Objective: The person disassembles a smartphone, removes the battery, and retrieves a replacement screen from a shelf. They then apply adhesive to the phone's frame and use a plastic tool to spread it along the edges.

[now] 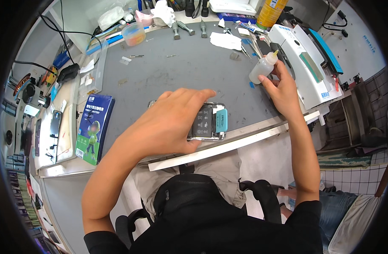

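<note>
An opened phone [202,122] lies at the bench's front edge, its dark battery showing beside a teal piece [221,120] at its right end. My left hand [168,118] spans the phone from above, thumb on the near side and fingers on the far side, hiding its left part. Off to the right, my right hand [281,86] is closed round a translucent squeeze bottle [261,69] with a yellowish nozzle. The bottle is tilted, nozzle pointing up and to the right, above the grey mat [160,72].
A blue-green battery box [94,127] is left of my left forearm. White equipment [302,63] borders the right side. Screwdrivers [185,28], white paper [225,41] and a clear cup [133,34] lie along the back. Another person's legs [336,216] show at lower right.
</note>
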The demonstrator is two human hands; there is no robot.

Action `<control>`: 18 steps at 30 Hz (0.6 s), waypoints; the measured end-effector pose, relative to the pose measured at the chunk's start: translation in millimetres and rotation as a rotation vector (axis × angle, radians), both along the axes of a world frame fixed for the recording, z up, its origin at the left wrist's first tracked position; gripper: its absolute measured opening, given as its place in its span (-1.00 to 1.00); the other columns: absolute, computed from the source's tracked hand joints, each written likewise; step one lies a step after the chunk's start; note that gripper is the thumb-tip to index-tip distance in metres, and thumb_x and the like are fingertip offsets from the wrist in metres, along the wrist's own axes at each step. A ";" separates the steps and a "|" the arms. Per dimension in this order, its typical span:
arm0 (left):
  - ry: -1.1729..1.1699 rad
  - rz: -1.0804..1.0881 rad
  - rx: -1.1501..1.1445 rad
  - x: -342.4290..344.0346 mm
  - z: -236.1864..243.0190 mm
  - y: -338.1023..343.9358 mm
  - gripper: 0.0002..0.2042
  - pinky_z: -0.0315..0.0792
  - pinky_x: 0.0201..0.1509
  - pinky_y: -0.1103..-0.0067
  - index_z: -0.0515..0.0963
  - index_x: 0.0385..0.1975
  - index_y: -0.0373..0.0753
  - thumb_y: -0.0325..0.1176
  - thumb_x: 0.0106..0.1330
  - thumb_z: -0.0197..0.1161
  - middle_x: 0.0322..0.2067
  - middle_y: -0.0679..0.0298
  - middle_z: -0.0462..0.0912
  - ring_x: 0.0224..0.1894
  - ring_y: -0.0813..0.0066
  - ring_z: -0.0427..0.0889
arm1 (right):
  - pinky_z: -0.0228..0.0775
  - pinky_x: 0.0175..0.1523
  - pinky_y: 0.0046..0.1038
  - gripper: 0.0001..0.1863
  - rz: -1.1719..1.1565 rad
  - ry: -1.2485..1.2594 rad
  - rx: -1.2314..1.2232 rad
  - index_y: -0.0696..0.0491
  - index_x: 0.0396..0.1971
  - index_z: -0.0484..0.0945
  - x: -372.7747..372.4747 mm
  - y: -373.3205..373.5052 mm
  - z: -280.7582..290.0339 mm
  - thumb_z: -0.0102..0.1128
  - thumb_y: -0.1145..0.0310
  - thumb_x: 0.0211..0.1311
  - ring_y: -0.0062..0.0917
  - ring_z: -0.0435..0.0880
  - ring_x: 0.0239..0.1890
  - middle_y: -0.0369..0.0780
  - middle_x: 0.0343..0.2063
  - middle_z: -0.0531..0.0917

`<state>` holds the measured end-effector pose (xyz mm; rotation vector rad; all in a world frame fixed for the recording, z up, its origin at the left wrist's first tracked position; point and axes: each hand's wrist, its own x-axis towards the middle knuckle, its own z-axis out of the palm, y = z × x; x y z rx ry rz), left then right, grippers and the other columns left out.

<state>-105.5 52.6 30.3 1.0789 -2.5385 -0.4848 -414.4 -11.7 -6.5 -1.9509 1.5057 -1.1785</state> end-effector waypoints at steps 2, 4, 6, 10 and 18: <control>-0.004 -0.018 0.015 1.3 -1.7 -1.7 -0.14 0.33 0.30 0.26 0.30 0.32 -0.22 -0.31 -0.07 0.54 0.08 0.04 0.56 0.16 0.06 0.53 | 0.62 -0.05 -0.43 -0.45 -0.016 0.002 -0.011 0.14 0.23 0.45 0.1 4.1 -2.1 0.37 0.46 0.25 -0.42 0.67 -0.05 -0.13 -0.04 0.67; 0.014 -0.022 0.039 4.2 2.3 -0.9 -0.20 0.34 0.29 0.25 0.32 0.30 -0.25 -0.30 0.00 0.53 0.05 0.00 0.56 0.16 0.06 0.53 | 0.61 -0.10 -0.43 -0.44 -0.117 0.076 -0.132 0.10 0.24 0.47 0.4 16.0 3.1 0.37 0.52 0.21 -0.45 0.66 -0.11 -0.16 -0.05 0.66; 0.018 -0.003 -0.025 8.5 0.2 3.3 -0.21 0.32 0.32 0.24 0.33 0.30 -0.25 -0.30 0.00 0.54 0.06 0.01 0.57 0.17 0.07 0.53 | 0.59 -0.16 -0.44 -0.43 -0.169 0.187 -0.283 0.04 0.22 0.51 2.3 35.4 18.7 0.37 0.58 0.17 -0.49 0.65 -0.17 -0.19 -0.05 0.66; 0.021 0.022 -0.015 18.2 1.3 5.6 -0.22 0.32 0.33 0.24 0.35 0.29 -0.24 -0.33 0.00 0.54 0.07 0.04 0.59 0.18 0.08 0.55 | 0.59 -0.23 -0.42 -0.54 0.303 0.430 -0.628 0.04 -0.05 0.69 20.8 67.8 21.9 0.35 0.64 -0.05 -0.40 0.71 -0.19 -0.20 -0.12 0.69; 0.048 0.034 -0.028 21.5 -1.1 6.5 -0.20 0.38 0.26 0.24 0.31 0.29 -0.21 -0.36 -0.02 0.56 0.01 0.07 0.65 0.10 0.06 0.61 | 0.63 -0.16 -0.39 -0.61 0.493 0.380 -0.538 0.13 -0.22 0.72 45.7 72.3 0.9 0.41 0.68 -0.18 -0.29 0.75 -0.17 -0.14 -0.16 0.73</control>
